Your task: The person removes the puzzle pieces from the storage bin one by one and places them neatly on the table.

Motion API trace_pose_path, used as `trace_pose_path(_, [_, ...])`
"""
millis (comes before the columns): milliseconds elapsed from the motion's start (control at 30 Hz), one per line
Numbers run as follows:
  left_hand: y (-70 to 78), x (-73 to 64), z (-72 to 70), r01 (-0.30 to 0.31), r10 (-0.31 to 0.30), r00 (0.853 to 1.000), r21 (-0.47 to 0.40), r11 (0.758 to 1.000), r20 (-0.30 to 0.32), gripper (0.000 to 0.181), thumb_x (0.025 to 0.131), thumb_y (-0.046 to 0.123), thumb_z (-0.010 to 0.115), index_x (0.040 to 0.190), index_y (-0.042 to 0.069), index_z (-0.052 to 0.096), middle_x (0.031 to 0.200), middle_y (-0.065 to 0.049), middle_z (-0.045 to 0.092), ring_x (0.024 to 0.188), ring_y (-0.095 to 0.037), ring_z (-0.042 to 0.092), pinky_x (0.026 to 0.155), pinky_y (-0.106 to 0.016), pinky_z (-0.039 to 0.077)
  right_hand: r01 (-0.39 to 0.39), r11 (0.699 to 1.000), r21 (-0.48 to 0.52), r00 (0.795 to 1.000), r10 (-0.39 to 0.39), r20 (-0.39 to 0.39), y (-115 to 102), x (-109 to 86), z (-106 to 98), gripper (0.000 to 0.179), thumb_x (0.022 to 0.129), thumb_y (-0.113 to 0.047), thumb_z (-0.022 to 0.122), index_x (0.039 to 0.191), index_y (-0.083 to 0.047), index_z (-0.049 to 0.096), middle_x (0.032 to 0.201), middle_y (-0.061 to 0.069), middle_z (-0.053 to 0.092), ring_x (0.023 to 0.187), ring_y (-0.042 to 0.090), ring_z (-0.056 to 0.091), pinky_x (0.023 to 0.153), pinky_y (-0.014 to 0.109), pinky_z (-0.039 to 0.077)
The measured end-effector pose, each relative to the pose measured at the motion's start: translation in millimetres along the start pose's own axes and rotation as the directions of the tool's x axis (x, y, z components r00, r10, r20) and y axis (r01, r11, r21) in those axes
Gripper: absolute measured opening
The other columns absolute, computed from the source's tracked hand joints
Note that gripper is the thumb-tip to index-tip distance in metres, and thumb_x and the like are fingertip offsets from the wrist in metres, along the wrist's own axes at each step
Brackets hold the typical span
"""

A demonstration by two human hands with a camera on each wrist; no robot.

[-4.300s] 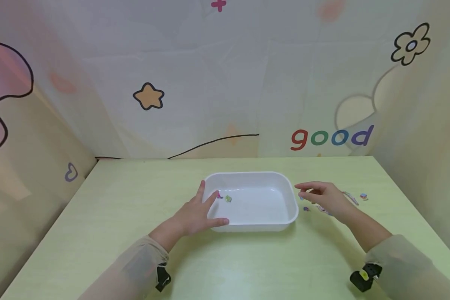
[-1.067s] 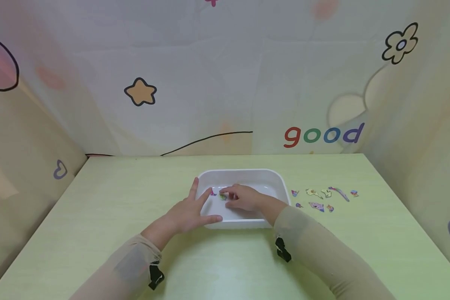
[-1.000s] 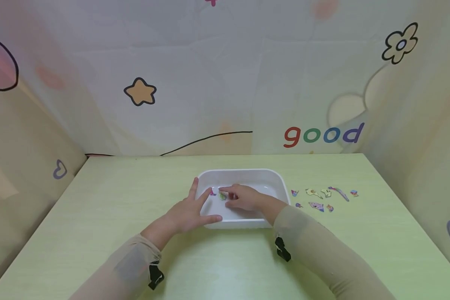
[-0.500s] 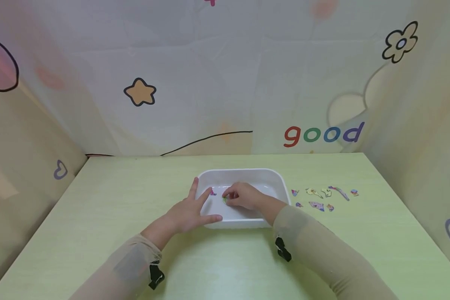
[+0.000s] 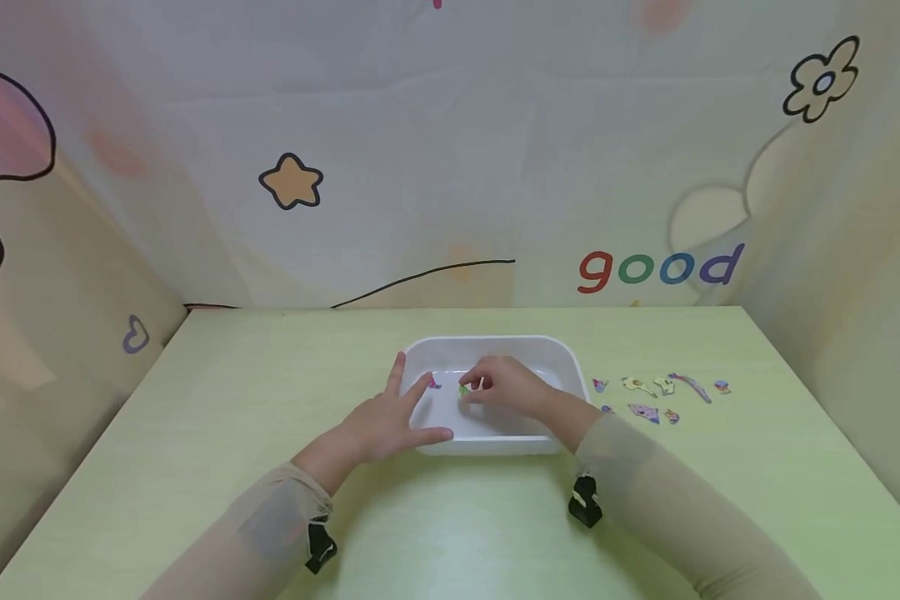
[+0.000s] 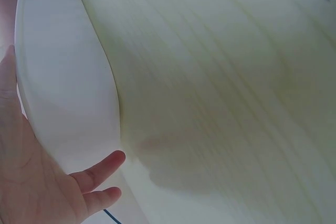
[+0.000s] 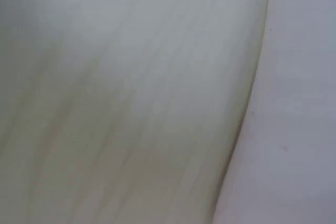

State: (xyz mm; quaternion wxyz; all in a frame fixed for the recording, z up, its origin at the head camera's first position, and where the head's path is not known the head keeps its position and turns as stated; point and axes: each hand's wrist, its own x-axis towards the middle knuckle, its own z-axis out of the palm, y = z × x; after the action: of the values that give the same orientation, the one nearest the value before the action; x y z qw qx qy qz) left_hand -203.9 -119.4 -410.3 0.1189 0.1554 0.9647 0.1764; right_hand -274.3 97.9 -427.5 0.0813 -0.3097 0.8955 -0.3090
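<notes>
In the head view my left hand has its fingers spread over the left end of a white plastic tray, with the thumb at the front rim. The left wrist view shows that hand against the tray's outer wall. Inside the tray my right hand pinches a small green sticker-like piece between thumb and fingertips. A tiny pink piece lies on the tray floor near my left index finger. Only tray wall and tabletop show in the right wrist view.
Right of the tray lie several small flat cutouts: a purple one, a long curved one, a pale yellow one and a round multicoloured one. A printed cloth backdrop stands behind the light green table.
My right hand moved from the cutouts at the right into the tray. Its index finger reached over the green piece, then the fingers closed on it. The left hand stayed on the tray.
</notes>
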Motion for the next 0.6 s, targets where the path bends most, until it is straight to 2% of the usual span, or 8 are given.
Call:
trace_pose_path(467, [0.8,1.4,-1.8,-0.001,0.001,1.000,-0.008,1.000,0.000,0.096,0.076,0.074,0.051,0.151,0.024,0.017,0.154,-0.014,-0.016,0.108,-0.040,0.055,0.070,-0.039,0.051,0.053,0.998,-0.021,0.997,-0.054,-0.048,-1.3,-43.5,-32.7,0.026,0.080,-0.016,0.074,0.102,-0.003,0.071,0.080,-0.004,0.061,0.068,0.010,0.050,0.060,0.024,0.045])
trace_pose_path(600, [0.0,0.0,-2.3,-0.006,0.006,1.000,-0.015,1.000,0.006,0.097,0.076,0.074,0.051,0.151,0.023,0.016,0.153,-0.015,-0.016,0.110,-0.041,0.054,0.067,-0.036,0.051,0.018,1.000,-0.002,0.998,-0.018,-0.062,4.4,-57.0,-43.3,0.027,0.079,-0.015,0.074,0.103,-0.002,0.070,0.080,-0.004,0.061,0.069,0.011,0.051,0.060,0.024,0.044])
